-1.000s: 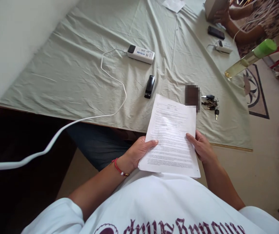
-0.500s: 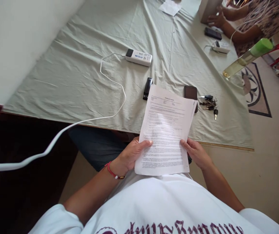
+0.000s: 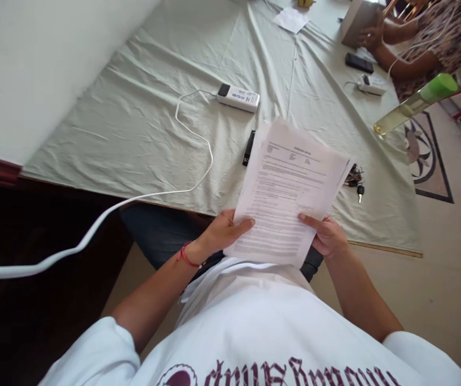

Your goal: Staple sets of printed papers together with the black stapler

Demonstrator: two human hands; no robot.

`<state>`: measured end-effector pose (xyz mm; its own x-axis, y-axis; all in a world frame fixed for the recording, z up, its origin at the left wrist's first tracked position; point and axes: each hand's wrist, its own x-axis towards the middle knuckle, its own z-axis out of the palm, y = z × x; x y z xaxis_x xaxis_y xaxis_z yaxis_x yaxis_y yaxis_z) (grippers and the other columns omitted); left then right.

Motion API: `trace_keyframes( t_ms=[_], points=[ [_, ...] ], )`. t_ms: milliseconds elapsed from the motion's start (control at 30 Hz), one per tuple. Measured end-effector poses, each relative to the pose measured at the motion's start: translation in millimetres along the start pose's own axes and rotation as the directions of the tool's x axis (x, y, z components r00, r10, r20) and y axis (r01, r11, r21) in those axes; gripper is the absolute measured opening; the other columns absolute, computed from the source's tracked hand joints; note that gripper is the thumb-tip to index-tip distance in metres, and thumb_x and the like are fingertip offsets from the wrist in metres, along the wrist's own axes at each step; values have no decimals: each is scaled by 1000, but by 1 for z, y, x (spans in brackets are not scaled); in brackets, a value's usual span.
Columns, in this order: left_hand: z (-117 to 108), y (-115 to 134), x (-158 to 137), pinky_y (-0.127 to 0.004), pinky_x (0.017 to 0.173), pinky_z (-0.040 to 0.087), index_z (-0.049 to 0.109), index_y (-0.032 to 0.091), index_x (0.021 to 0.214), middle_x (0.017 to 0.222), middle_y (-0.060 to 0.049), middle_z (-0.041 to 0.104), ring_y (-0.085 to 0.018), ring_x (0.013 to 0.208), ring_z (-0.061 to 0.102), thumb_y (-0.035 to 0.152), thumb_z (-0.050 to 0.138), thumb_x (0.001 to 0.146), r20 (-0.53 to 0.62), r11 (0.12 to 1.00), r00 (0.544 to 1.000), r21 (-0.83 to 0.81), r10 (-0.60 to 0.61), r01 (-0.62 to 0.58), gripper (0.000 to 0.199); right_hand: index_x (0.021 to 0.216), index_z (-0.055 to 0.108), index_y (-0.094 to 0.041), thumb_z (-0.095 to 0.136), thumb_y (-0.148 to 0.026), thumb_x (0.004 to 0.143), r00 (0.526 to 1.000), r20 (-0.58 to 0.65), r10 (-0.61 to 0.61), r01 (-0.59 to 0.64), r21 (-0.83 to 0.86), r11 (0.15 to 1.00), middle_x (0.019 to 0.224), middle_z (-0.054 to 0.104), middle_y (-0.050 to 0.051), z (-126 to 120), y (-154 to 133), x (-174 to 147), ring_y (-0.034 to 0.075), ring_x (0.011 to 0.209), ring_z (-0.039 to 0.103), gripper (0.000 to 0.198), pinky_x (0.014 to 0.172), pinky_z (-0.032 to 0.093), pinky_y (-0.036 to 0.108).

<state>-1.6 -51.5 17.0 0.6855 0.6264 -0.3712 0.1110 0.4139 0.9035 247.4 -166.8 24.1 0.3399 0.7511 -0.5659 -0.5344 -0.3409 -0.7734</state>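
Note:
A stack of printed papers (image 3: 282, 193) is held up in front of my shirt, over the table's near edge, with its sheets slightly fanned. My left hand (image 3: 230, 230) grips the left side, thumb on top of the print. On the right side, my right hand (image 3: 327, 233) pinches the sheets with its thumb on the front; its other fingers are partly behind. Beyond the top left corner, a black stapler-like object (image 3: 249, 148) is partly covered by the papers. A bunch of keys (image 3: 357, 179) lies just past the right edge, also partly hidden.
A white power bank (image 3: 238, 98) lies on the cloth-covered table (image 3: 141, 118), its white cable (image 3: 149, 195) running left. At right are a green-capped bottle (image 3: 415, 104), a black phone (image 3: 359, 62) and another white device (image 3: 372, 85). Another person's hands (image 3: 371, 37) hold a box (image 3: 357, 24).
Both hands have raised the papers away from my body, and the stack has turned a little clockwise. It now covers the dark wallet-like object and more of the keys.

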Motion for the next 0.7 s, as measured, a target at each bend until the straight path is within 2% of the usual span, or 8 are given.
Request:
trace_keyframes(
  t_ms=[67, 133, 233, 333, 400, 500, 567, 700],
  points=[
    [-6, 11, 11, -46, 98, 57, 78, 12, 109, 111, -12, 79, -34, 108, 72, 56, 79, 79, -23, 989, 994, 108, 108, -105, 54, 100, 77, -21, 97, -26, 57, 990, -53, -127, 127, -11, 992, 108, 80, 5, 9, -10, 10, 30, 107, 75, 47, 103, 60, 48],
    [-10, 29, 23, -45, 100, 56, 76, 14, 116, 116, -11, 78, -33, 111, 71, 55, 78, 81, -33, 962, 973, 164, 228, -220, 54, 101, 77, -23, 97, -26, 57, 952, -63, -300, 298, -30, 954, 107, 80, 3, 19, -25, 19, 30, 111, 73, 48, 107, 57, 49],
    [-13, 60, 40, -45, 103, 55, 75, 15, 115, 116, -10, 78, -32, 114, 70, 54, 81, 80, -42, 897, 909, 187, 415, -401, 53, 109, 75, -25, 95, -28, 60, 841, -23, -540, 537, -80, 840, 111, 79, 2, 35, -48, 29, 30, 118, 70, 52, 112, 53, 50],
    [-15, 88, 55, -49, 108, 52, 75, 17, 112, 115, -9, 77, -33, 118, 68, 57, 82, 77, -46, 814, 823, 190, 566, -549, 54, 115, 74, -26, 93, -33, 64, 723, 43, -690, 688, -141, 712, 116, 77, 3, 46, -64, 36, 30, 125, 65, 55, 115, 49, 52],
    [-19, 99, 64, -52, 108, 51, 75, 18, 110, 113, -8, 77, -34, 119, 67, 58, 84, 74, -42, 763, 775, 219, 631, -609, 55, 115, 73, -25, 91, -37, 67, 684, 86, -724, 725, -186, 663, 117, 76, 4, 48, -67, 41, 31, 127, 63, 53, 115, 49, 52],
    [-31, 99, 74, -54, 109, 50, 75, 17, 109, 113, -9, 76, -36, 121, 65, 56, 89, 69, -39, 729, 747, 261, 664, -633, 57, 114, 74, -25, 91, -41, 68, 684, 161, -711, 722, -285, 630, 120, 75, 5, 42, -63, 49, 30, 125, 64, 52, 114, 50, 49],
    [-41, 93, 78, -54, 109, 50, 74, 17, 110, 114, -10, 75, -36, 122, 64, 55, 90, 67, -31, 735, 758, 272, 652, -621, 59, 117, 73, -26, 91, -42, 68, 685, 224, -694, 717, -376, 587, 124, 73, 5, 34, -59, 53, 29, 125, 64, 55, 115, 49, 48],
    [-56, 79, 83, -52, 108, 51, 74, 15, 109, 115, -13, 75, -36, 120, 64, 53, 91, 64, 28, 776, 819, 302, 574, -554, 62, 117, 74, -30, 87, -45, 74, 700, 368, -612, 701, -519, 490, 123, 74, 1, 28, -59, 56, 29, 122, 65, 48, 112, 51, 47]
  ],
)
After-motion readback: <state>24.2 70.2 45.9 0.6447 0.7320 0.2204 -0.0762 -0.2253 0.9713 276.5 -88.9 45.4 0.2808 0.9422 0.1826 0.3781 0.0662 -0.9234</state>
